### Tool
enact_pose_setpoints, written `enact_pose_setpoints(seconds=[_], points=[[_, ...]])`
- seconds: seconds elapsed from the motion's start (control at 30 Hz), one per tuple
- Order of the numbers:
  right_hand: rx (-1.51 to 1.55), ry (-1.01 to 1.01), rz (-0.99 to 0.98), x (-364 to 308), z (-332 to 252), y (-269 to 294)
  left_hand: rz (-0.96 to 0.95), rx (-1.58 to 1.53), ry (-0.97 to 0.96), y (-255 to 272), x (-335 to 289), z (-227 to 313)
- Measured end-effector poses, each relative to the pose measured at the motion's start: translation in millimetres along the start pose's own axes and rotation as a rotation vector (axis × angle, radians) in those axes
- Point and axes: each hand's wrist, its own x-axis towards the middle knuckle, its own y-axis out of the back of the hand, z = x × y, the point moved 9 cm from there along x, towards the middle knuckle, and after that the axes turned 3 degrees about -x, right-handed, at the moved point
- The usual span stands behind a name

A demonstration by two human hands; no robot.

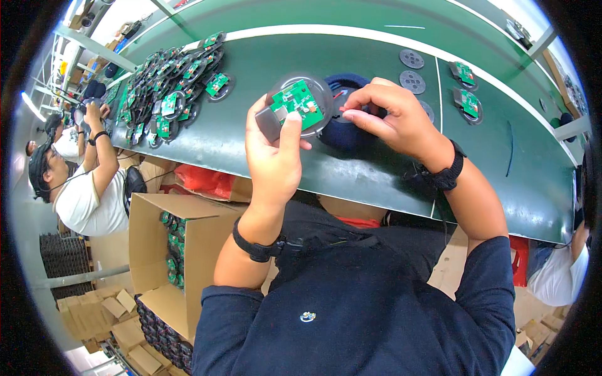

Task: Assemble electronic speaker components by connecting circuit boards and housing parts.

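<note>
My left hand (276,141) grips a round dark plate with a green circuit board (300,103) on it, thumb across the board's lower edge. A grey block sticks out at the plate's left side. Just right of it, a dark blue round housing (342,135) rests on the green bench, partly hidden by the plate and my right hand. Thin wires (339,95) show inside the housing. My right hand (392,113) is over the housing, thumb and forefinger pinched together. A small reddish bit shows at the fingertips; I cannot make out what it is.
A heap of round plates with green boards (169,94) covers the bench's left. Grey perforated discs (412,82) and two board plates (468,105) lie to the right. An open cardboard box (169,207) holding boards stands below left. A person (94,188) works at the far left.
</note>
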Motion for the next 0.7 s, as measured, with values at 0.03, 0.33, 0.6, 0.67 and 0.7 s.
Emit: enact_pose_setpoints(seconds=[0.03,0.33,0.6,0.67,0.7], points=[[-0.003,0.021,-0.008,1,0,-1,-0.001,0.012,-0.014,0,1,2],[-0.005,-0.009,-0.021,3,-3,-6,-0.064,0.123,-0.06,-16,7,12],[-0.014,-0.019,0.014,-1,-3,-1,-0.138,0.242,-0.143,-25,6,16],[-0.004,-0.031,0.015,-1,0,0,-0.168,0.251,-0.139,-27,7,19],[0.002,-0.038,0.007,-1,1,-2,-0.173,0.256,-0.136,-28,8,20]])
